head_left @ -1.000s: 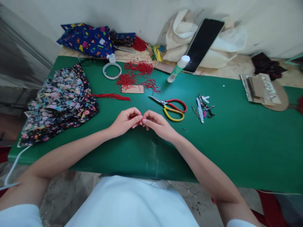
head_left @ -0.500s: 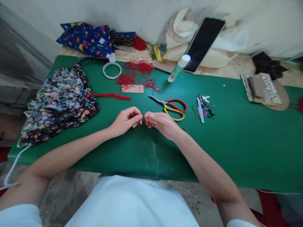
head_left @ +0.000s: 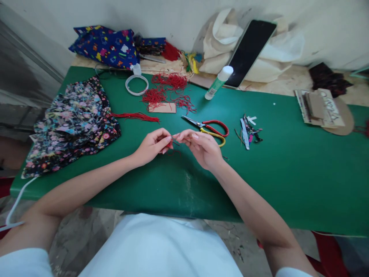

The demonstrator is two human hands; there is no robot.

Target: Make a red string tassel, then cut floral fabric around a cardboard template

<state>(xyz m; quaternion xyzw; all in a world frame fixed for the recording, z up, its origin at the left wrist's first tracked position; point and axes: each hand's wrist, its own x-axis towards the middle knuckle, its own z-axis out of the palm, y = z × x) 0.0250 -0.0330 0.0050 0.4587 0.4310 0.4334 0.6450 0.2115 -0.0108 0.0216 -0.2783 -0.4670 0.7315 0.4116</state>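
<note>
Over the middle of the green table, my left hand [head_left: 152, 147] pinches red thread [head_left: 170, 144], with loose ends sticking out to the right of the fingertips. My right hand [head_left: 200, 147] is close beside it, palm turned inward and fingers loosely spread; its fingertips come near the thread, and whether they touch it I cannot make out. Scissors with red and yellow handles [head_left: 215, 125] lie just behind my right hand. A red tassel [head_left: 137, 116] reaches from the floral fabric [head_left: 76, 125]. Tangled red threads [head_left: 164, 90] lie farther back by a beige card [head_left: 162, 107].
Behind are a tape roll [head_left: 136, 85], a glue stick [head_left: 219, 82], a phone [head_left: 250, 54] leaning on cream cloth and a blue patterned bag [head_left: 105, 48]. Fabric scraps [head_left: 248, 132] lie right of the scissors. Cardboard pieces [head_left: 319, 109] sit at the far right.
My right hand has loosened its pinch at the thread and spread its fingers, turning the palm inward. My left hand has stayed nearly in place, still pinching the thread.
</note>
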